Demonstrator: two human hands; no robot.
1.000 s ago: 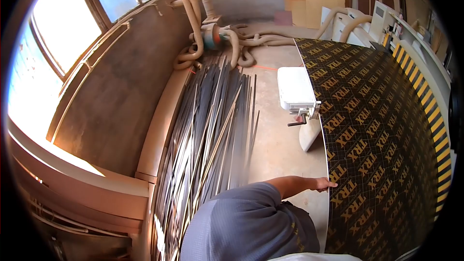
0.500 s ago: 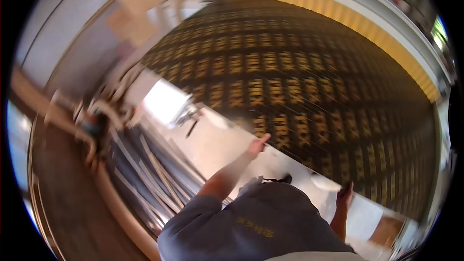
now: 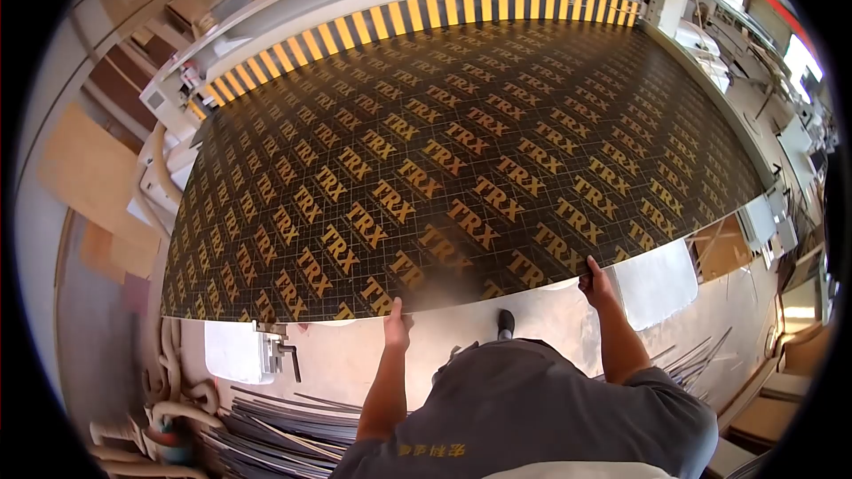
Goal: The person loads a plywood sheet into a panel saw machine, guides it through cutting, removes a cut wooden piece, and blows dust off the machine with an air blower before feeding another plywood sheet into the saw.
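A large dark board (image 3: 426, 137), printed all over with gold "TRX" lettering and a thin light grid, fills most of the view. It lies roughly flat, its near edge level with my waist. My left hand (image 3: 398, 328) holds that edge left of centre, thumb on top and fingers out of sight underneath. Further right along the same edge, my right hand (image 3: 598, 284) grips the board with its thumb up and its other fingers curled below.
A yellow-and-black striped guard (image 3: 382, 23) runs along the machine beam at the far side. Pale support plates (image 3: 657, 286) show under the near edge. Long thin strips (image 3: 275, 435) and a hose (image 3: 164, 164) lie to the left. One shoe (image 3: 505, 323) shows below.
My view has swung, so the board and striped guard now face me more squarely. Both hands stay at the board's near edge.
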